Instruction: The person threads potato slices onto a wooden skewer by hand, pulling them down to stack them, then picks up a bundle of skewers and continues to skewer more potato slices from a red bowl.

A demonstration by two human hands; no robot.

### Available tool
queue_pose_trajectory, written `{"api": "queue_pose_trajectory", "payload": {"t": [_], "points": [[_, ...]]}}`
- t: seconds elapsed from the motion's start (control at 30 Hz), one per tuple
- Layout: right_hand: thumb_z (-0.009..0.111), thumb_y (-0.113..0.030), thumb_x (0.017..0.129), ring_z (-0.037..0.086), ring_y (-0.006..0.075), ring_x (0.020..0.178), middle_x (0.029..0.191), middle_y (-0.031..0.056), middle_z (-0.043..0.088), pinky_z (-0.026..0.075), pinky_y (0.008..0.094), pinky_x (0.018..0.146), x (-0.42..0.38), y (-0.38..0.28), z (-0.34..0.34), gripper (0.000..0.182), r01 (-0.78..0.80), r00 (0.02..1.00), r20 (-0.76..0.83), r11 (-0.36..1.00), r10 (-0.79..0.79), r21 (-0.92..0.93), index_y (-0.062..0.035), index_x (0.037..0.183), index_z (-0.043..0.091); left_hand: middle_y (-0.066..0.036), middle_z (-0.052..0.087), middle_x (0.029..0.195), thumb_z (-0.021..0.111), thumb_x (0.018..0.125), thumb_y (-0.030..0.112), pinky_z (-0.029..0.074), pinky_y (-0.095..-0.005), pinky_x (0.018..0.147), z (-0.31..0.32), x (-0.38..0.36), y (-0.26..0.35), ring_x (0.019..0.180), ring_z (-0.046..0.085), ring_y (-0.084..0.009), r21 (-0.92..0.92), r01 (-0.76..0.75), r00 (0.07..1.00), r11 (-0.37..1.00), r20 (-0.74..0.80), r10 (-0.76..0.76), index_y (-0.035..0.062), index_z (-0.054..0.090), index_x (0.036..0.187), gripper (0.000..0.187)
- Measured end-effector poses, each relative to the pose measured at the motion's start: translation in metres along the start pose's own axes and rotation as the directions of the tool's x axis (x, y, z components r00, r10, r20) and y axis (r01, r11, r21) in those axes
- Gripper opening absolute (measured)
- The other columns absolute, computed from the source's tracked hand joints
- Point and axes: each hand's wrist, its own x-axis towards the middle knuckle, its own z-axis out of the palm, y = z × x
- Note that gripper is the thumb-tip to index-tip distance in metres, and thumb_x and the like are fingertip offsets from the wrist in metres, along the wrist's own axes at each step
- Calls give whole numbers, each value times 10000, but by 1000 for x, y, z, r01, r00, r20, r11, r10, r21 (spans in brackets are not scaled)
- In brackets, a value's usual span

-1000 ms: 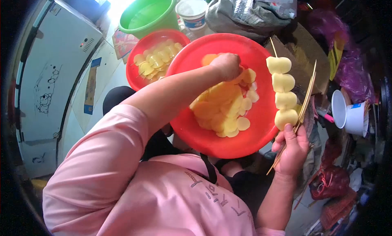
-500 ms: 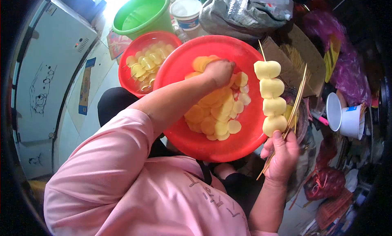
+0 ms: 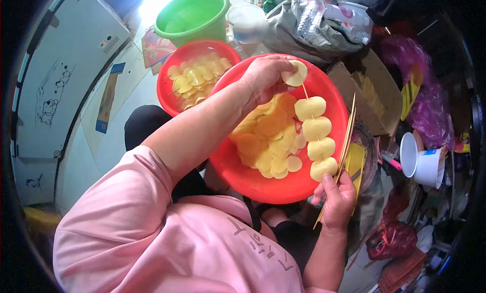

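Observation:
My left hand (image 3: 271, 77) pinches a round potato slice (image 3: 295, 74) by its edge, at the upper tip of a bamboo skewer (image 3: 305, 91). Several thick pale-yellow potato slices (image 3: 317, 128) are threaded in a row along that skewer. Its lower end is in my right hand (image 3: 338, 199), the thumb pressed just below the bottom slice. A few bare bamboo skewers (image 3: 348, 136) are gripped in the same hand, beside the loaded one. Under both hands is a large red basin (image 3: 263, 189) with a heap of loose potato slices (image 3: 271, 133).
A smaller red basin (image 3: 164, 93) holds skewered slices in liquid, behind the large basin. Beyond it stand a green tub (image 3: 195, 27) and a white bucket (image 3: 248, 24). A grey sack (image 3: 288, 32) with plastic bottles, a cardboard box (image 3: 382, 90) and white tubs (image 3: 430, 166) are to the right.
My left hand has come up out of the heap with a potato slice and brought it to the skewer's tip. The loaded skewer has shifted left and tilted over the basin.

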Motion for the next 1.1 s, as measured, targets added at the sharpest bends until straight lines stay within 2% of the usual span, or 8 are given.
{"api": "queue_pose_trajectory", "payload": {"t": [0.2, 0.3, 0.53, 0.6, 0.7, 0.87, 0.93, 1.1], "points": [[577, -107, 871, 500, 73, 490, 685, 35, 584, 419, 192, 400, 2, 0, 2, 162, 44, 999, -1, 999, -44, -20, 5, 989, 574, -108, 635, 951, 636, 821, 85, 536, -321, 678, 6, -13, 9, 823, 632, -199, 71, -89, 992, 993, -82, 95, 1, 581, 1050, 251], [580, -103, 868, 497, 72, 485, 685, 36, 585, 418, 190, 401, 3, -3, -1, 157, 17, 1000, 4, 999, -17, -43, 6, 981, 577, -77, 635, 943, 647, 828, 116, 557, -323, 677, 1, -7, 8, 813, 638, -182, 96, -128, 989, 987, -60, 134, 33, 581, 1055, 250], [577, -106, 875, 494, 66, 483, 665, 24, 576, 417, 188, 415, 4, -1, -2, 145, 18, 999, -32, 997, -21, -74, -4, 978, 577, -72, 641, 929, 654, 833, 128, 551, -327, 684, 2, -10, 13, 803, 638, -184, 166, -101, 991, 981, -66, 113, 19, 586, 1041, 244], [572, -106, 879, 494, 64, 485, 662, 20, 574, 417, 187, 419, 3, -1, 0, 139, 31, 997, -61, 993, -38, -114, -8, 977, 577, -72, 651, 920, 660, 828, 126, 538, -306, 699, 9, -17, 11, 808, 637, -173, 224, -166, 973, 960, -123, 196, 16, 602, 1013, 223], [564, -108, 886, 496, 61, 491, 658, 14, 569, 417, 185, 427, 1, 0, 3, 127, 51, 994, -84, 985, -66, -166, -12, 970, 574, -72, 659, 912, 651, 835, 130, 522, -289, 719, 15, -26, 5, 810, 636, -159, 287, -238, 954, 928, -110, 279, 12, 615, 995, 201], [565, -105, 884, 503, 64, 492, 657, 16, 571, 417, 184, 426, 0, 2, 6, 117, 60, 994, -83, 981, -77, -183, -15, 959, 573, -83, 658, 927, 617, 852, 153, 523, -301, 722, 15, -28, -8, 824, 635, -173, 339, -214, 969, 916, -47, 244, 5, 614, 1004, 213], [566, -104, 882, 505, 64, 494, 662, 16, 574, 420, 185, 425, 0, 3, 3, 118, 59, 994, -75, 982, -74, -179, -15, 959, 572, -95, 645, 943, 582, 863, 152, 534, -327, 708, 17, -31, -4, 824, 635, -202, 183, -121, 985, 976, -102, 141, 12, 593, 1028, 216], [568, -101, 876, 508, 66, 496, 676, 17, 579, 428, 186, 424, -2, 4, 2, 119, 62, 997, -30, 988, -67, -143, -13, 956, 571, -102, 632, 920, 536, 873, 132, 542, -352, 692, 11, -22, -3, 805, 634, -228, 19, 6, 994, 1000, -108, -4, 23, 564, 1049, 208]]}}
